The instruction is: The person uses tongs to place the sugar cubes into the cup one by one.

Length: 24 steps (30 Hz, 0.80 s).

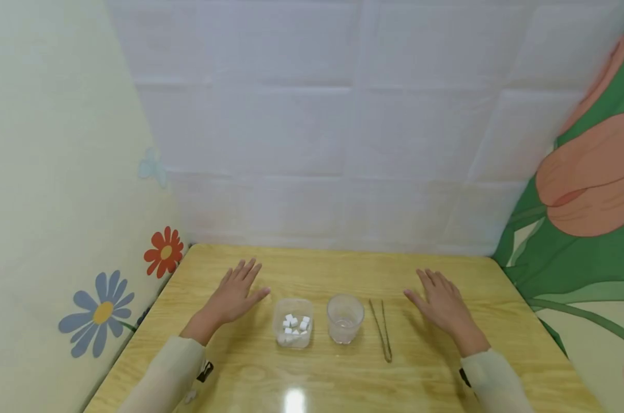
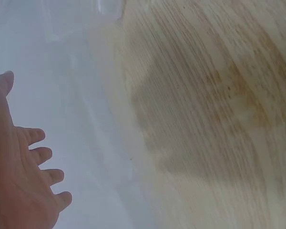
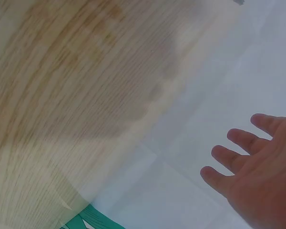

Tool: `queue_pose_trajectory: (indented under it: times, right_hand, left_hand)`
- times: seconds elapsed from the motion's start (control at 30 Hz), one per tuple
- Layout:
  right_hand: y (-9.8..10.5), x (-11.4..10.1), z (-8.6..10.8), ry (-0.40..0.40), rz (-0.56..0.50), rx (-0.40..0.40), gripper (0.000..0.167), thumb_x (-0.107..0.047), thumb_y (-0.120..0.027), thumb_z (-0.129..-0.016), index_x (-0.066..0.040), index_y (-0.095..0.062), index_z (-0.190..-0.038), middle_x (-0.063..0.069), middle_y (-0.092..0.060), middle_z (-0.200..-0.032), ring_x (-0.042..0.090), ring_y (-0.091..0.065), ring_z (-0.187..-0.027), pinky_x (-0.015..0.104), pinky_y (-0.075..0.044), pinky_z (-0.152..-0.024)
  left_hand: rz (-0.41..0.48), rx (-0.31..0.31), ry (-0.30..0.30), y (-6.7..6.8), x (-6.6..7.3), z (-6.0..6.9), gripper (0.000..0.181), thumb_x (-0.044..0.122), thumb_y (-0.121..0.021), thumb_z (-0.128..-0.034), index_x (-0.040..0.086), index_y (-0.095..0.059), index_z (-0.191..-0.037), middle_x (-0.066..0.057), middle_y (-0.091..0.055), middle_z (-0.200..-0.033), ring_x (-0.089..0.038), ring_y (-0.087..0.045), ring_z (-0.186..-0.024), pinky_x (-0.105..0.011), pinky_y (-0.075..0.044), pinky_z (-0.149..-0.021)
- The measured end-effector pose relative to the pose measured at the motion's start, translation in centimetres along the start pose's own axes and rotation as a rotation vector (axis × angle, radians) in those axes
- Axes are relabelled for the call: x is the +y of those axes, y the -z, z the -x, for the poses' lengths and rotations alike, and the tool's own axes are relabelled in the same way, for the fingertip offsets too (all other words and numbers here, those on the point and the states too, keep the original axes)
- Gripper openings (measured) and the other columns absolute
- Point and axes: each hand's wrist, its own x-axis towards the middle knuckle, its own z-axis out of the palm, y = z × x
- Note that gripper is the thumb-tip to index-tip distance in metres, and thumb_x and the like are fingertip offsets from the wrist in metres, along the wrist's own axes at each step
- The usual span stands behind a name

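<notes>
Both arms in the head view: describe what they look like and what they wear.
The left sleeve and right sleeve are plain, pale cream. A small black piece shows by each cuff, too small to identify. The left hand and right hand wear no gloves.

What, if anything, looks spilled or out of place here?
Nothing looks clearly spilled: white cubes sit in the plastic container, the glass is upright. A pale spot by the left sleeve, apart from these, looks odd, too blurred to identify.
</notes>
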Motion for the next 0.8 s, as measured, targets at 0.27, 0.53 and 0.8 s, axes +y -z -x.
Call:
queue_pose_trajectory:
  times: [0.27,0.53,0.8]
  right_hand:
    - [0.4,-0.5,0.5,0.012,-0.004,0.001,0.081,-0.056,-0.042,-0.105,0.005,-0.026,-0.157,0.035,-0.025,-0.157,0.057,-0.025,-0.141,0.071,-0.019,-0.111]
    - [0.3,-0.9,1.2,0.005,0.001,-0.004,0.081,-0.057,-0.040,-0.105,0.005,-0.028,-0.156,0.035,-0.028,-0.156,0.056,-0.029,-0.140,0.072,-0.023,-0.110]
    - [0.4,-1.3,1.6,0.002,0.006,-0.012,0.081,-0.057,-0.039,-0.105,0.004,-0.028,-0.156,0.035,-0.032,-0.154,0.056,-0.032,-0.138,0.071,-0.026,-0.109]
  left_hand:
    - [-0.002,-0.015,-0.018,0.5,1.1,0.7,0.082,0.061,-0.044,-0.1023,0.008,-0.024,-0.161,-0.013,-0.017,-0.168,-0.038,-0.010,-0.155,-0.062,-0.009,-0.121]
    - [-0.001,-0.047,-0.045,0.1,1.5,1.6,0.083,0.063,-0.045,-0.1013,0.008,-0.025,-0.161,-0.014,-0.020,-0.167,-0.040,-0.017,-0.153,-0.061,-0.013,-0.121]
    - [0.030,-0.058,-0.073,-0.1,1.9,2.3,0.085,0.063,-0.050,-0.0993,0.006,-0.028,-0.160,-0.015,-0.023,-0.166,-0.040,-0.018,-0.153,-0.062,-0.014,-0.120]
